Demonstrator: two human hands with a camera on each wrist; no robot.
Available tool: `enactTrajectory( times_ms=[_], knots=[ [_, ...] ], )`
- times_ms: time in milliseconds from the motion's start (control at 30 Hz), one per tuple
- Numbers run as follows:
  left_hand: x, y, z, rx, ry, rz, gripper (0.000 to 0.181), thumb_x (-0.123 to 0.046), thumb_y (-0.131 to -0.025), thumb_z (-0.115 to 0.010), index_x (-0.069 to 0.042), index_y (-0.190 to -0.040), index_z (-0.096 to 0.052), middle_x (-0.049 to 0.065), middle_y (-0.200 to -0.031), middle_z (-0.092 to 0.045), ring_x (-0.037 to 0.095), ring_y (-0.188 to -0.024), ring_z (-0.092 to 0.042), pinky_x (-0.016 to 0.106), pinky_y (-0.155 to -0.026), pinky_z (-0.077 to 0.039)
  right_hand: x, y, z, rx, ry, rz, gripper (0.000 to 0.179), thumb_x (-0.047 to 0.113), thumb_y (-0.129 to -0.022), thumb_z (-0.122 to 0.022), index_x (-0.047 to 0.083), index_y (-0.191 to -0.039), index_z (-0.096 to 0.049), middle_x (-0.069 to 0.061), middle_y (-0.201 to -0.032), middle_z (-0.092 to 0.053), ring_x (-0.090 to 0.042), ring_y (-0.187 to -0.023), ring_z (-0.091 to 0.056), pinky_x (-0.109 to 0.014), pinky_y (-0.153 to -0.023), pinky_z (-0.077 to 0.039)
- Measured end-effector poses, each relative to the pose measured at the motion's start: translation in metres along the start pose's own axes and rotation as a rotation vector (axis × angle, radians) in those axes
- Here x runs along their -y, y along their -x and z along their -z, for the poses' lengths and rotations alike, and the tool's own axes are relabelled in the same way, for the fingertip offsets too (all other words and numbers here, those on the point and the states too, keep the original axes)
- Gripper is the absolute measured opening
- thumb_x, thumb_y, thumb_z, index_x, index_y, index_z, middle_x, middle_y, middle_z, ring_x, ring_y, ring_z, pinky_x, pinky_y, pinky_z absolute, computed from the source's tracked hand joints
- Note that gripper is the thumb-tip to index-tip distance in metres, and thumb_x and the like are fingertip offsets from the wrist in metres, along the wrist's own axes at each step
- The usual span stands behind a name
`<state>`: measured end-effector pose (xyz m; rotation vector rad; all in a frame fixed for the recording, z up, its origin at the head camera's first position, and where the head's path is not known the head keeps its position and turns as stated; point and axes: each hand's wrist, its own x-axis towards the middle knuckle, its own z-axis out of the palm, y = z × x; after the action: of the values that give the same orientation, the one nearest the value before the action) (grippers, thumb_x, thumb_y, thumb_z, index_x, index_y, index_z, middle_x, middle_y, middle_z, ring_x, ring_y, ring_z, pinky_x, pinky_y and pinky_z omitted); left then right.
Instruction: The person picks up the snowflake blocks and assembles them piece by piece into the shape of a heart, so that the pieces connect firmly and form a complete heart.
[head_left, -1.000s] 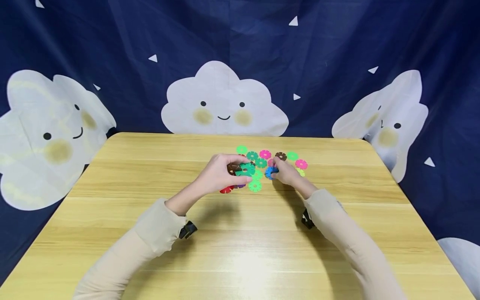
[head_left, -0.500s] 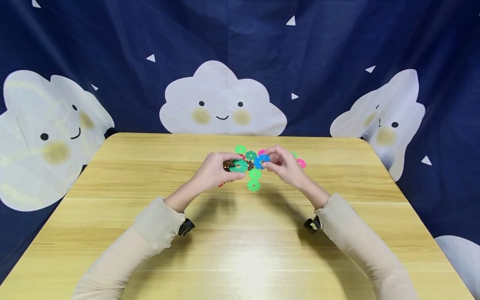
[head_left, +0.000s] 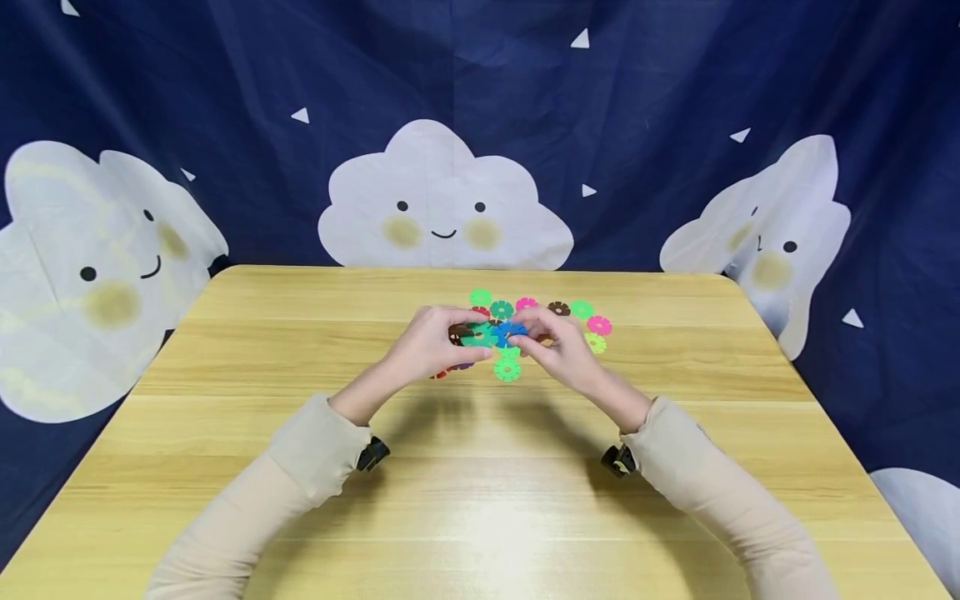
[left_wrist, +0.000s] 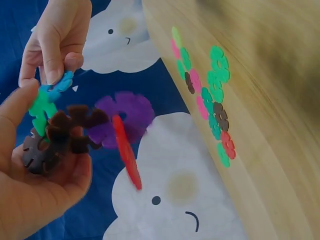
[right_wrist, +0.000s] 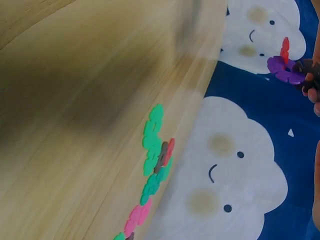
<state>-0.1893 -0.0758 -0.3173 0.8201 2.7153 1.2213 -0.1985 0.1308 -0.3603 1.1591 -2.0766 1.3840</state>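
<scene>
behind everything we see a dark blue cloth backdrop (head_left: 637,75) printed with white smiling clouds (head_left: 444,179), and in front of it a pale wooden table (head_left: 480,492) with rounded far corners. across the table reach two arms in beige long sleeves (head_left: 318,450), turned back at the cuffs, each with a small black device (head_left: 372,454) at the wrist. we see the left hand (head_left: 420,354) curled round a joined cluster of notched, flower-shaped plastic discs, over the far half of the table. in the left wrist view we make out its dark brown discs (left_wrist: 77,116), a purple disc (left_wrist: 135,117) fixed to them, a red disc (left_wrist: 127,155) standing crosswise on the purple one, and a green disc (left_wrist: 44,112) near the thumb. the right hand (head_left: 566,354) pinches a bright blue notched plastic disc (head_left: 510,335) between thumb and fingers, its edge against the green disc; whether their slots are locked we cannot tell. beyond and below the hands we find loose flat discs in bright green (head_left: 507,369), pink (head_left: 599,326), brown (head_left: 558,308) and yellow-green (head_left: 595,342), some partly hidden.
</scene>
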Motion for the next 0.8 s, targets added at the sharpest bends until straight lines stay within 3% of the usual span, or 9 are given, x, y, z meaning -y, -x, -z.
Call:
enactTrajectory(
  times_ms=[267, 500, 600, 700, 800],
  knots=[
    [-0.005, 0.001, 0.005, -0.05, 0.002, -0.106, 0.038, -0.023, -0.073, -0.076, -0.001, -0.103, -0.068, 0.009, -0.086, -0.069, 0.008, -0.059, -0.056, 0.022, -0.055, -0.046, 0.009, -0.007, -0.001, -0.057, -0.036, 0.122, 0.027, -0.025, -0.066, -0.064, -0.009, -0.086, -0.057, -0.021, -0.067, -0.062, -0.02, -0.046, -0.056, -0.018, -0.044, -0.045],
    [-0.01, 0.001, 0.007, -0.091, 0.02, -0.147, 0.038, -0.022, -0.072, -0.077, 0.001, -0.1, -0.069, 0.01, -0.086, -0.07, 0.009, -0.064, -0.061, 0.022, -0.058, -0.048, 0.016, -0.013, -0.001, -0.1, 0.007, 0.169, 0.03, -0.026, -0.061, -0.065, -0.008, -0.084, -0.059, -0.014, -0.058, -0.059, -0.016, -0.044, -0.051, -0.018, -0.043, -0.041],
    [-0.011, 0.003, 0.007, -0.089, 0.042, -0.145, 0.037, -0.021, -0.071, -0.077, 0.0, -0.101, -0.069, 0.009, -0.087, -0.07, 0.009, -0.065, -0.061, 0.022, -0.059, -0.049, 0.017, -0.013, -0.002, -0.109, 0.001, 0.179, 0.025, -0.022, -0.065, -0.066, -0.008, -0.085, -0.059, -0.012, -0.056, -0.056, -0.014, -0.045, -0.048, -0.018, -0.043, -0.038],
    [-0.01, 0.005, 0.009, -0.052, 0.051, -0.143, 0.035, -0.022, -0.072, -0.077, -0.002, -0.1, -0.069, 0.007, -0.085, -0.07, 0.008, -0.063, -0.06, 0.023, -0.057, -0.049, 0.018, -0.013, -0.003, -0.091, -0.026, 0.21, 0.01, -0.007, -0.078, -0.066, -0.009, -0.085, -0.06, -0.012, -0.059, -0.058, -0.014, -0.045, -0.046, -0.017, -0.044, -0.038],
    [-0.009, 0.008, 0.01, -0.013, 0.047, -0.134, 0.034, -0.023, -0.073, -0.076, -0.003, -0.1, -0.07, 0.005, -0.083, -0.07, 0.007, -0.062, -0.06, 0.023, -0.057, -0.049, 0.017, -0.013, -0.004, -0.061, -0.037, 0.236, 0.02, 0.011, -0.086, -0.061, -0.009, -0.087, -0.06, -0.016, -0.066, -0.062, -0.013, -0.046, -0.047, -0.017, -0.044, -0.038]
  ],
)
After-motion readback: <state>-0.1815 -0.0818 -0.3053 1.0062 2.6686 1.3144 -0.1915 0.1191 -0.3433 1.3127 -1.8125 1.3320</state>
